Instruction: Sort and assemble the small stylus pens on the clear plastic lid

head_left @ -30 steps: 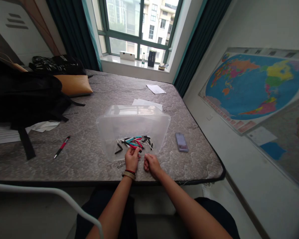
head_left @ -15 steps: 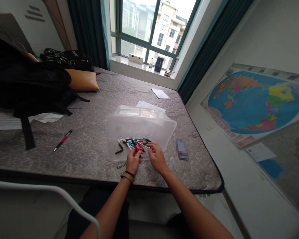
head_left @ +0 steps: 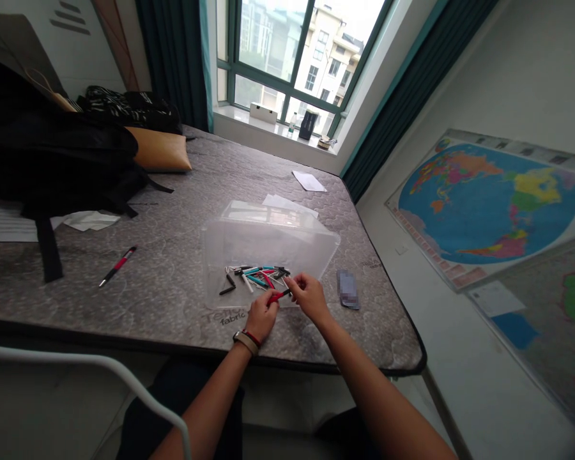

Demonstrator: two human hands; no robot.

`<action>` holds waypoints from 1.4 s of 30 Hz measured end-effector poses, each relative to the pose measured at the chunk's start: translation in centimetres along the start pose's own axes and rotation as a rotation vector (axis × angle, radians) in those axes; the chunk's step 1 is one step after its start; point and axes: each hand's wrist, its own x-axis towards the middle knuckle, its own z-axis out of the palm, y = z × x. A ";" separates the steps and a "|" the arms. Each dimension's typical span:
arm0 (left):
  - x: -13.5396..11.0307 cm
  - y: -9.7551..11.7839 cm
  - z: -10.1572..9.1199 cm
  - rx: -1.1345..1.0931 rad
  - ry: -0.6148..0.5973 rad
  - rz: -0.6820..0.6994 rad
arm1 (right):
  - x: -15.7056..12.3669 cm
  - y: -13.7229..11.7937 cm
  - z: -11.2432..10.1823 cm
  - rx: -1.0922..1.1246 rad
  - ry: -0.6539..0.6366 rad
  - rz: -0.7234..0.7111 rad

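Just at the clear tray's [head_left: 326,252] near edge, both hands [head_left: 287,303] pinch a red pen [head_left: 278,296].

Seen from above: two bare forearms, no sleeves reaching into view. Left hand [head_left: 262,314] marked off at the wrist by a tan, flat band, worn right beside a thin red cord with a dark edge. Right hand [head_left: 309,296] plain, without ring, watch or band. Wore dark, near-black clothing over both thighs, visible below the forearms at the bottom of the view, plain and without pattern
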 end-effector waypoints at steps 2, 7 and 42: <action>-0.1 0.5 -0.1 0.042 0.064 0.051 | -0.2 0.1 0.1 0.002 -0.004 0.009; -0.3 1.4 -0.4 0.094 0.033 0.152 | -0.9 0.5 0.8 0.037 -0.036 0.067; -1.2 -0.1 0.2 0.561 -0.317 0.074 | -4.7 9.2 3.2 0.450 -0.125 0.305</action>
